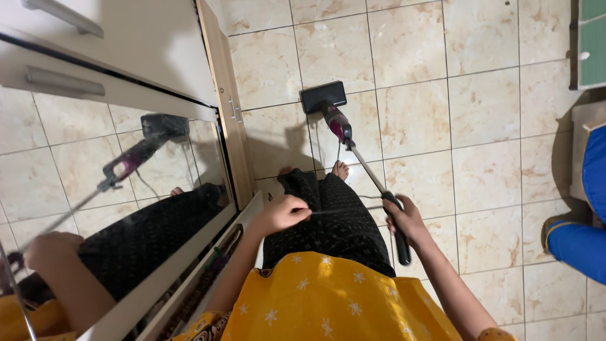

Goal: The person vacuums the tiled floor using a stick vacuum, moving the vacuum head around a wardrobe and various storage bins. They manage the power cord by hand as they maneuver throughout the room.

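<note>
The thin cord pinched in the closed left hand (281, 213) is blurred and hard to trace, while the right hand (407, 221) wraps the black handle of a vacuum (344, 132) whose flat head rests on glossy beige floor tiles (480, 107) beside a mirrored wardrobe door (113, 183).

The right hand (407, 221) covers the middle of the mop handle (396, 228). The thin cord (344, 211) pinched by the left hand (282, 213) is blurred. The blue object (584, 243) and green panel (592, 43) are cut off by the right edge; drawer contents (211, 268) remain indistinct.
</note>
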